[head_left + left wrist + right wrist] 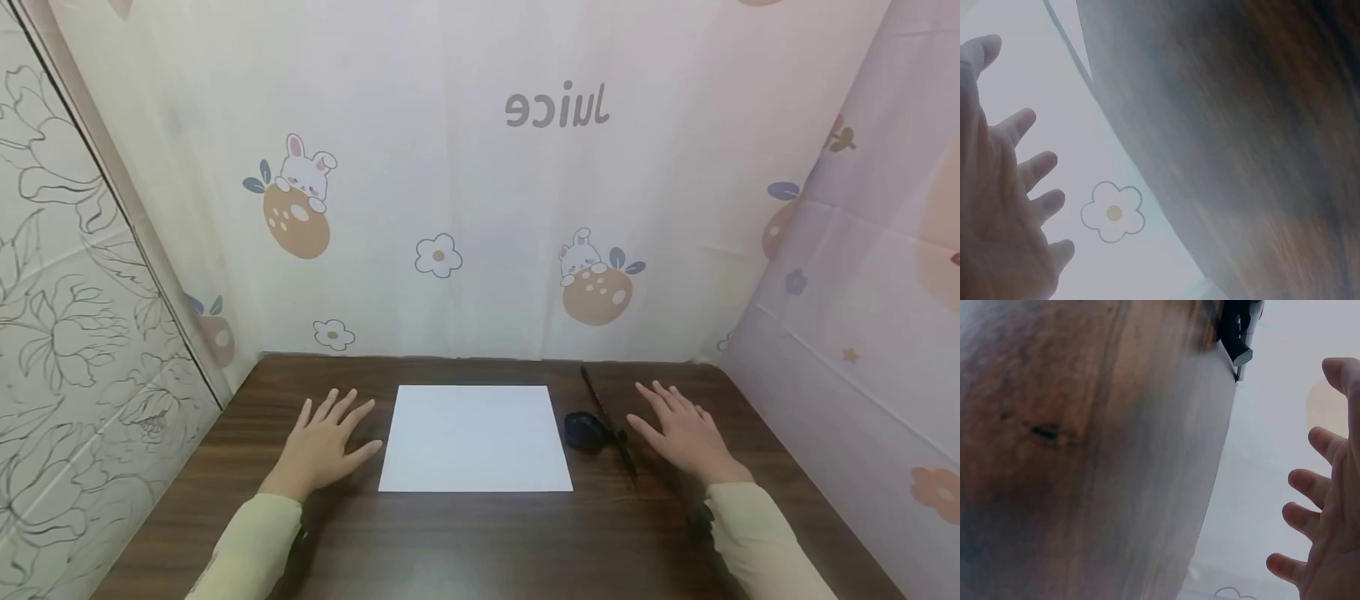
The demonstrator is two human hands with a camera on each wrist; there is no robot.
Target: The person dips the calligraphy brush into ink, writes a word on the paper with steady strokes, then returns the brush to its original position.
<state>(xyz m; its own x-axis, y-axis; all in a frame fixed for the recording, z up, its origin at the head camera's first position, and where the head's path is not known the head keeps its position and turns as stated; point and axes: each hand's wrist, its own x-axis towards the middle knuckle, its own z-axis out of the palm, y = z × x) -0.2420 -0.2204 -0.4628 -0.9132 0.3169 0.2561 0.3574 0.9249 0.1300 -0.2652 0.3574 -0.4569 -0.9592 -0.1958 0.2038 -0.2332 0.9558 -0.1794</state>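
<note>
While both hands are spread above the dark wooden table (480, 546), palms down, neither has hold of anything. The left hand (324, 448), its fingers fanned wide and almost straight, holds nothing; its thumb points at the left edge of a sheet of white paper (476, 437) and ends just beside it. That sheet lies flat between the hands, its long sides running left to right. The right hand (684, 435) is likewise empty, fingers loosely extended and thumb held out toward a thin dark stick (594, 393). Slanting from near the table's back edge down to the right, the stick passes along the right side of a small round black dish (585, 431), which sits just beyond the paper's right edge. Whether the stick rests on the dish is hard to tell. Pale sleeves (251, 537) cover both forearms, and a curtain (465, 167) printed with rabbits and flowers hangs behind.
</note>
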